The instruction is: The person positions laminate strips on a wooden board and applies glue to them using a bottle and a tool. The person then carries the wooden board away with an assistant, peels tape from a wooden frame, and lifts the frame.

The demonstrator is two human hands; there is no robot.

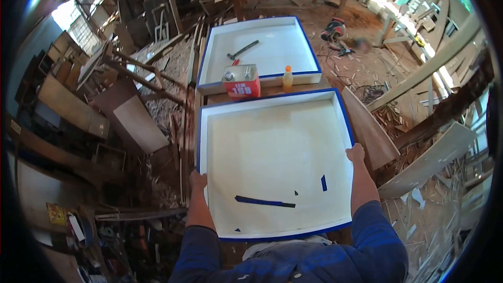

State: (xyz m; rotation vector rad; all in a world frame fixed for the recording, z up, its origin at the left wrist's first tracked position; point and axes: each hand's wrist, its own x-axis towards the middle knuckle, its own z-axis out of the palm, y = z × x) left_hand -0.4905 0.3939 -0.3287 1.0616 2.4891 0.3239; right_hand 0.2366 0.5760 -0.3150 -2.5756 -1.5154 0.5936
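A large shallow white tray point(277, 147) with blue edging lies right in front of me. My left hand point(198, 180) is closed on its left wall, and my right hand point(356, 152) grips the right wall higher up. Inside the tray lie a long dark blue strip point(264, 202), a shorter blue strip point(323, 183) and a few small scraps. Just beyond its far wall stand a red and white metal can point(241, 83) and a small orange-capped bottle point(287, 79).
Behind the can, a second blue-edged tray point(283, 39) holds a hammer point(243, 50). A wooden board point(370, 128) leans close on the right. Wood scraps and a red power tool point(333, 29) lie on the floor; stacked furniture pieces crowd the left.
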